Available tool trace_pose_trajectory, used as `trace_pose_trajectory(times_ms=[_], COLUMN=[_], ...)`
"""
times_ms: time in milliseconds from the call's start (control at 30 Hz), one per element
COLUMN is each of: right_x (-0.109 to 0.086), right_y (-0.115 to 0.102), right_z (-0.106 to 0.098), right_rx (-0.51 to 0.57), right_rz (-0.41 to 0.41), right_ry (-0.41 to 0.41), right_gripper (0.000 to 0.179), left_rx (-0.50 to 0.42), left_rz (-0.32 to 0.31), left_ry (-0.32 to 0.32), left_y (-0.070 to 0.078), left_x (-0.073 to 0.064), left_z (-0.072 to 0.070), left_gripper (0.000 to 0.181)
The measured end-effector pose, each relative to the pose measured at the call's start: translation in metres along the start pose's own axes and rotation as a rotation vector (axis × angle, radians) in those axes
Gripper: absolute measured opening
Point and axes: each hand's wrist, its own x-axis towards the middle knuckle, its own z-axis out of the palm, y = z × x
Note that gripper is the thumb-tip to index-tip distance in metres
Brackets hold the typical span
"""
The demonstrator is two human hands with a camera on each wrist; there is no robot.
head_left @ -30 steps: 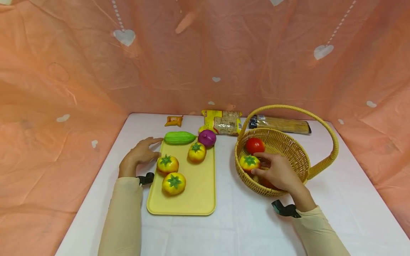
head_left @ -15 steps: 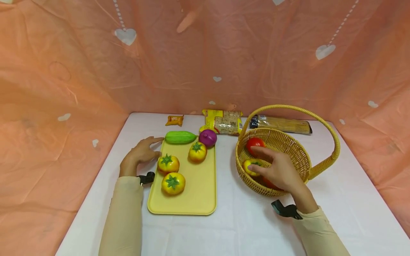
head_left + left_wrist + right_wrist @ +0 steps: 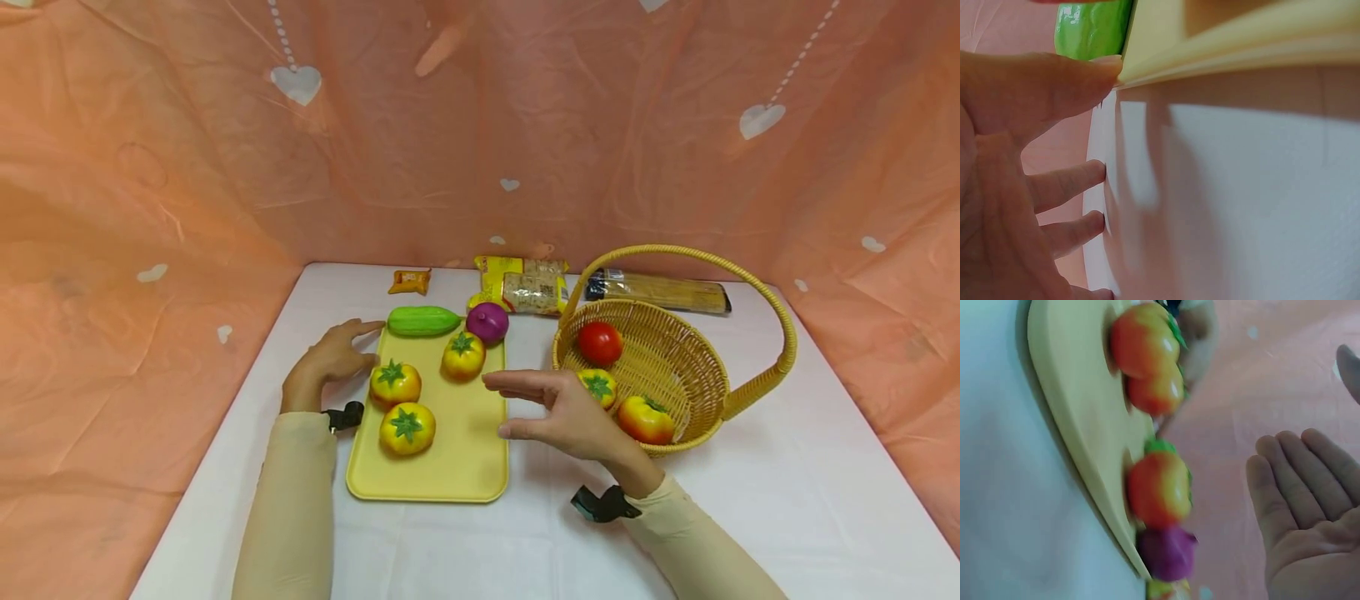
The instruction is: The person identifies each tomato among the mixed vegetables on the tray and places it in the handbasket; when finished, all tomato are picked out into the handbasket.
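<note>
My left hand [image 3: 332, 360] is at the left side of the yellow tray [image 3: 468, 467]. In the left wrist view its thumb [image 3: 1041, 84] touches the tray's edge, and the other fingertips reach the white cloth. On the tray are several yellow-red tomatoes with green tops, such as the front tomato [image 3: 407, 429], plus a purple onion [image 3: 487, 322] and a green cucumber-like vegetable [image 3: 423, 321]. My right hand [image 3: 573, 417] hovers between tray and basket, thumb apart from straight fingers, holding nothing. A wicker basket [image 3: 716, 375] holds a red tomato [image 3: 600, 343] and two yellow-red tomatoes, one partly behind the hand.
At the back lie a small orange packet [image 3: 409, 282], yellow-and-clear food bags [image 3: 525, 287] and a long pack of noodles [image 3: 663, 293]. The basket's tall handle [image 3: 675, 248] arches above it. Pink cloth [image 3: 420, 167] hangs around the table.
The right hand has let go of a yellow-red tomato in the basket and moved left, out toward the tray. The left hand has stayed in place.
</note>
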Motion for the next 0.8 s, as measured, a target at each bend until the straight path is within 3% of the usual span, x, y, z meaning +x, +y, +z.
trace_pose_trajectory(times_ms=[333,633,800], right_x=[0.039,0.063,0.072], right_y=[0.017,0.03,0.035], right_z=[0.037,0.06,0.069], right_rx=[0.021,-0.036,-0.128], right_rz=[0.005,0.041,0.04], right_ry=[-0.129,-0.153,-0.148], right_gripper=[0.057,0.058,0.056], left_rx=[0.013,0.011,0.009], left_rz=[0.007,0.016,0.021], left_ry=[0.003,0.008,0.008], left_y=[-0.001,0.0,-0.001], left_x=[0.0,0.0,0.0], left_z=[0.0,-0.001,-0.001], left_gripper=[0.072,0.071,0.072])
